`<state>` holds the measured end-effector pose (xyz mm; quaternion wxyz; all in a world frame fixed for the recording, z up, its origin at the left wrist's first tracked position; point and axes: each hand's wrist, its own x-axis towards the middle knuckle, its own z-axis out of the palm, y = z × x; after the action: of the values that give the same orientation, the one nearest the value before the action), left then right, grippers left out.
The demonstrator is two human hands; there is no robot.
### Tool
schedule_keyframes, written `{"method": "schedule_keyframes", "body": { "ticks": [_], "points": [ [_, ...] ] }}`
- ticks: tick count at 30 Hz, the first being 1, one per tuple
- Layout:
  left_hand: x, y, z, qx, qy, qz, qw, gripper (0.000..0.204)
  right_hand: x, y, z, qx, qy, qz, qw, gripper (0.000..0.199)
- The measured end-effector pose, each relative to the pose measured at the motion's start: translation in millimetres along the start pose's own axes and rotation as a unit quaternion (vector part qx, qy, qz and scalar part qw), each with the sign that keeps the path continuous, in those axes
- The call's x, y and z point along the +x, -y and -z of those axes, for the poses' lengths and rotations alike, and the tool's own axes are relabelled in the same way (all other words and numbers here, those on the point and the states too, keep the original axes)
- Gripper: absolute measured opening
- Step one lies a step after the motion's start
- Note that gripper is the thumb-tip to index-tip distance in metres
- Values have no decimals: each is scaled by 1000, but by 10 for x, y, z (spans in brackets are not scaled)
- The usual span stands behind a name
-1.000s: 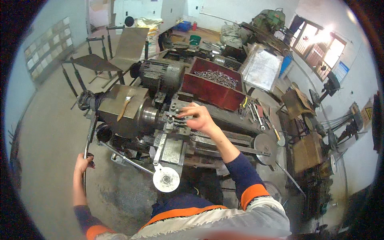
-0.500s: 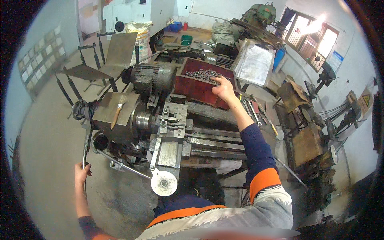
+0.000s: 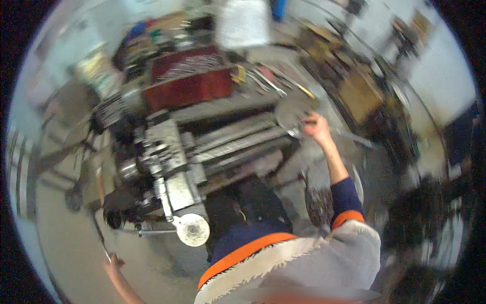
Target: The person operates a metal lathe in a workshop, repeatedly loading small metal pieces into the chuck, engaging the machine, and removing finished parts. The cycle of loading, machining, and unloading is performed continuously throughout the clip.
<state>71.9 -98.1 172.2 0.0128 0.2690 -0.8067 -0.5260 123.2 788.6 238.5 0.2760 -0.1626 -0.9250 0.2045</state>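
Observation:
My left hand [image 3: 115,263] is low on the left, its fingers closed around the end of a long metal lever [image 3: 102,237] on a small lathe [image 3: 174,190]. My right hand [image 3: 317,127] is off the right end of the lathe bed, beside a round grey plate [image 3: 291,115]. Its fingers are pinched together, with a small dark spot at the tips that blur keeps me from naming. Behind the bed stands a dark red box [image 3: 190,90] containing many small metal pieces [image 3: 197,65].
A pale round handwheel [image 3: 193,230] juts toward me at the lathe's front. Wrenches [image 3: 266,83] and a yellow-tipped tool [image 3: 306,92] lie right of the box. Dark machinery [image 3: 354,86] lines the right side. A filled sack [image 3: 98,71] stands back left.
My right hand has left the metal pieces in the red box and moved right and nearer. My left hand stays at the lever. The whole view has swung right and is blurred.

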Motion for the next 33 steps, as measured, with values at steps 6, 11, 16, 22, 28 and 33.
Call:
{"method": "schedule_keyframes", "body": {
  "ticks": [6, 11, 16, 22, 28, 33],
  "points": [
    [104, 147, 47, -67, 33, -5, 997, 30, -1295, -1226, 750, -100, 48, -236, 965, 28],
    [241, 44, 68, -85, 67, 21, 994, 30, -1997, -1668, 702, -154, 162, -368, 903, 24],
    [218, 48, 114, -93, 88, 24, 991, 30, -2243, -1929, 321, -190, 184, -343, 901, 22],
    [223, 97, 152, -15, 39, -12, 999, 29, -2175, -1687, 276, -248, 269, -375, 851, 31],
    [214, 230, 316, 421, -96, -256, 865, 41, -1957, -1674, 219, -285, 354, -321, 831, 37],
    [-853, -715, -193, 586, -66, -239, 771, 50, -1995, -1635, 228, -225, 212, -316, 897, 36]
  ]
}}
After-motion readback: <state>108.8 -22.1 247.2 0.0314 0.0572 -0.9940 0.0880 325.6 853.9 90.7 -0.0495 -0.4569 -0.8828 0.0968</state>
